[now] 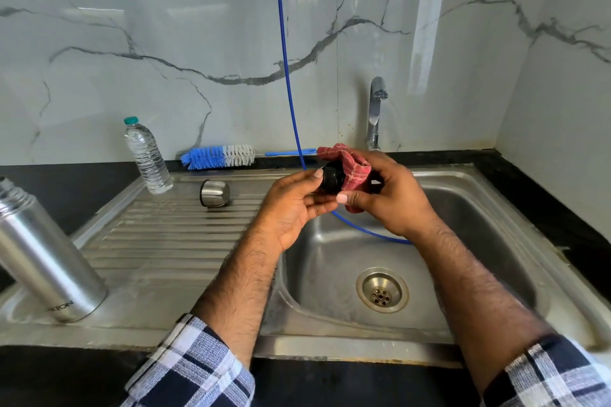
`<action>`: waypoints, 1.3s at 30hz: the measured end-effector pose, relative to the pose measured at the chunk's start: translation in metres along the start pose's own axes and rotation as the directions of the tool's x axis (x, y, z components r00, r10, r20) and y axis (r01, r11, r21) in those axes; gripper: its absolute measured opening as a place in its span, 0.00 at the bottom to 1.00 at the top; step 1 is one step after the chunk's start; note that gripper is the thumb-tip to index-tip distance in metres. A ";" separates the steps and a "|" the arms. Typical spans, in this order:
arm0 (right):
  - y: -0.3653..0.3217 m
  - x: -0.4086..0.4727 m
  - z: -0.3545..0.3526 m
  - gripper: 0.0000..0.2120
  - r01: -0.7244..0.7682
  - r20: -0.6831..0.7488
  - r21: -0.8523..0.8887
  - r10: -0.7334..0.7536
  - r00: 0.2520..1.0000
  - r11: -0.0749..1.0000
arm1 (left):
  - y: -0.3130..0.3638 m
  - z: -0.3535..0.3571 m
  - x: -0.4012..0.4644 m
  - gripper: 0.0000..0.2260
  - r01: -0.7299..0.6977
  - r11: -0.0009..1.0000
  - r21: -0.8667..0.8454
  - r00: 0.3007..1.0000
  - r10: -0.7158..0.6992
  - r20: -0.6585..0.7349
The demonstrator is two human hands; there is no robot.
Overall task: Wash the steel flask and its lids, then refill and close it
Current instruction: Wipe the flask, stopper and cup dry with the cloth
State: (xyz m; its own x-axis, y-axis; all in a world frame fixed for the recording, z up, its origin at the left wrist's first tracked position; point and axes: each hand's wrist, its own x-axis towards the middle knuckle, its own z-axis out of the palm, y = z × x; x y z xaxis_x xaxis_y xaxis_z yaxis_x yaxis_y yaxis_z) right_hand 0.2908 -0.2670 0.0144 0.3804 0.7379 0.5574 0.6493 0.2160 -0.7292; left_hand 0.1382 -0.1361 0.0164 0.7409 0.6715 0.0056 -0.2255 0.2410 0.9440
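A stainless steel sink (496, 208) fills the lower frame; the open steel flask (43, 251) stands at lower left. At centre, the left hand (294, 205) grips a round black inner lid (331, 180) while the right hand (390, 195) clutches a red checked cloth (355, 168) against it. A steel cup lid (215, 193) lies on the drainboard.

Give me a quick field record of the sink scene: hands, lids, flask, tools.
left hand: holds black inner lid
right hand: presses red cloth on that lid
steel flask: open, standing on drainboard, left
steel cup lid: on its side on drainboard
bottle brush: on counter by wall
plastic water bottle: capped, upright
tap: no water seen
blue tube: hangs into sink basin
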 end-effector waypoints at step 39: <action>-0.004 -0.003 0.019 0.19 -0.064 -0.121 0.081 0.074 0.990 0.995 | -0.010 -0.004 0.014 0.09 -0.520 0.527 0.672 0.775 0.622 0.112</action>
State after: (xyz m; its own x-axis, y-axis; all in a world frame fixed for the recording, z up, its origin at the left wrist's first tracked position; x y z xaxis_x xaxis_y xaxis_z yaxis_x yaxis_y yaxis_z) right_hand 0.2743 -0.2579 0.0083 0.5044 0.6690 0.5459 0.5678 0.2193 -0.7934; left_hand 0.1483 -0.1260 0.0059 0.5048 0.5917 0.6286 -0.0791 -0.6934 0.7162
